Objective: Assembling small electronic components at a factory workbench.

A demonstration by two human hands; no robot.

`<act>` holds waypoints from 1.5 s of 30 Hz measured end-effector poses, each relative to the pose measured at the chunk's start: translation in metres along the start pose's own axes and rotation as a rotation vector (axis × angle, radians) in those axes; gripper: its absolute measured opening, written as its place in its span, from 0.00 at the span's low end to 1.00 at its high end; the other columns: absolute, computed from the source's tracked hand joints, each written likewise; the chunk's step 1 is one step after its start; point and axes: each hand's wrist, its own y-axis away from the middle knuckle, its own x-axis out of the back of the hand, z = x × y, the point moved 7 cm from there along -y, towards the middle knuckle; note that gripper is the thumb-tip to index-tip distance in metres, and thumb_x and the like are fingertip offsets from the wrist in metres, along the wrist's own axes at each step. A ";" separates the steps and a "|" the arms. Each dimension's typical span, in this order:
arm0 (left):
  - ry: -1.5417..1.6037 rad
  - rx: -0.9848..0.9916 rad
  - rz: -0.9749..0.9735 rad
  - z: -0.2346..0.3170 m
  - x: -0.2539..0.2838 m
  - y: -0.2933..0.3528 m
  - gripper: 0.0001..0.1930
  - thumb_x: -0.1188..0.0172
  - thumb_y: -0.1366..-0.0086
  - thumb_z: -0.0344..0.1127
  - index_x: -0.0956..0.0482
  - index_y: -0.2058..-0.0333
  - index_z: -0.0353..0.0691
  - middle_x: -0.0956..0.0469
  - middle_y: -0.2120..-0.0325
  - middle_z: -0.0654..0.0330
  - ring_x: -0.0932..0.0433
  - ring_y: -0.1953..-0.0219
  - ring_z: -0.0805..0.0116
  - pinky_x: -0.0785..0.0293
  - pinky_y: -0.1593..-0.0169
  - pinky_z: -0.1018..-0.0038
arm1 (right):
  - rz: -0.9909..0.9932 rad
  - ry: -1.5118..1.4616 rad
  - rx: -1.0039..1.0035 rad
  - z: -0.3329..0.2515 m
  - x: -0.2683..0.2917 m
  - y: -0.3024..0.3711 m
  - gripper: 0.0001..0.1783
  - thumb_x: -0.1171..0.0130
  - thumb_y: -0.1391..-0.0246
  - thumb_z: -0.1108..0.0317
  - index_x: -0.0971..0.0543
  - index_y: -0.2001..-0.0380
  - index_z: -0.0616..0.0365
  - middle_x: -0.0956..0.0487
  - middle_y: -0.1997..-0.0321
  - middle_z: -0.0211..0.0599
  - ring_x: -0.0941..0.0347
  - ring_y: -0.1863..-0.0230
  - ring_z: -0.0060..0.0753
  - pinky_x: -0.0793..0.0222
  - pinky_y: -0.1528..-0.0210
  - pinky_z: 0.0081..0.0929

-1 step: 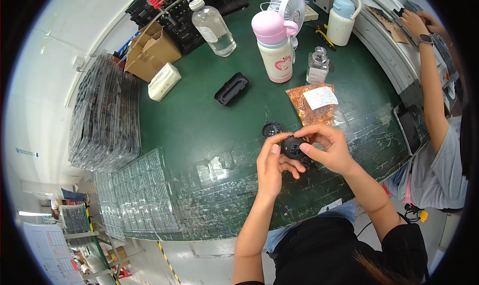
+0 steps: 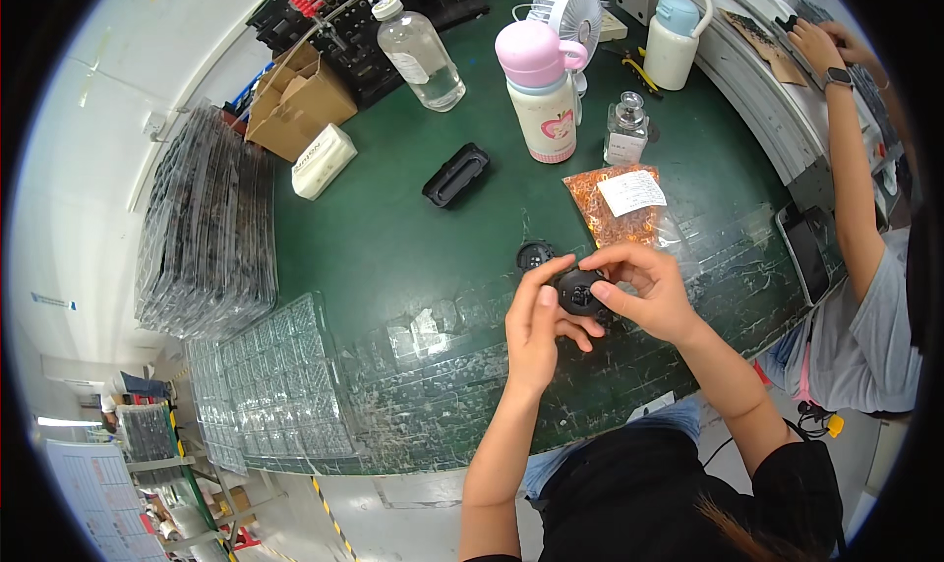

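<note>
black plastic is showing between the two hands nearest me: one round part (image 2: 580,293). the right hand (image 2: 657,296) is pinching it, thumb pressing its right side and forefinger arching over the top edge. the left hand (image 2: 531,336) is holding its thumb and forefinger spread at the part's left, its other fingers curling lower down; i can't tell whether it is gripping. so the part is sitting between both sets of fingertips, above the green table (image 2: 393,257).

just beyond the fingers, one more round black piece (image 2: 536,256) is lying on the table, and one bag of orange bits (image 2: 618,228) is resting to its right. farther off, one oblong black tray (image 2: 456,176) and one small glass jar (image 2: 626,137) are sitting well apart. behind them two lidded drink bottles are standing, one pink-topped (image 2: 541,110), one blue-topped (image 2: 672,56), with one clear bottle (image 2: 421,60) and one white fan (image 2: 570,13).
</note>
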 end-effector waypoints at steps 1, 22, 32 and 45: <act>-0.073 -0.078 0.018 0.006 -0.001 0.000 0.17 0.63 0.31 0.34 0.35 0.49 0.32 0.23 0.72 0.49 0.22 0.81 0.65 0.27 0.83 0.80 | 0.034 -0.028 0.006 0.000 0.003 0.000 0.14 0.42 0.50 0.77 0.26 0.59 0.66 0.25 0.60 0.37 0.29 0.61 0.23 0.31 0.55 0.22; -0.706 -0.283 0.275 0.038 0.042 -0.004 0.17 0.51 0.34 0.29 0.33 0.47 0.36 0.23 0.58 0.52 0.20 0.63 0.69 0.25 0.60 0.76 | 0.118 0.075 0.120 -0.013 0.018 -0.006 0.25 0.44 0.49 0.77 0.34 0.46 0.65 0.28 0.54 0.43 0.27 0.56 0.30 0.30 0.52 0.27; -1.556 -0.550 0.028 0.016 0.006 -0.016 0.20 0.47 0.41 0.26 0.30 0.48 0.37 0.32 0.46 0.51 0.35 0.42 0.53 0.39 0.42 0.66 | 0.451 -0.961 0.205 0.003 0.128 -0.008 0.23 0.50 0.44 0.66 0.34 0.48 0.66 0.28 0.61 0.40 0.28 0.62 0.29 0.29 0.55 0.25; -0.837 -0.485 -0.576 -0.053 -0.166 0.039 0.16 0.47 0.48 0.19 0.25 0.59 0.34 0.26 0.58 0.52 0.24 0.59 0.58 0.26 0.56 0.70 | 0.621 -1.876 0.323 0.075 0.193 -0.005 0.15 0.49 0.48 0.70 0.29 0.60 0.70 0.27 0.64 0.43 0.28 0.64 0.33 0.26 0.60 0.24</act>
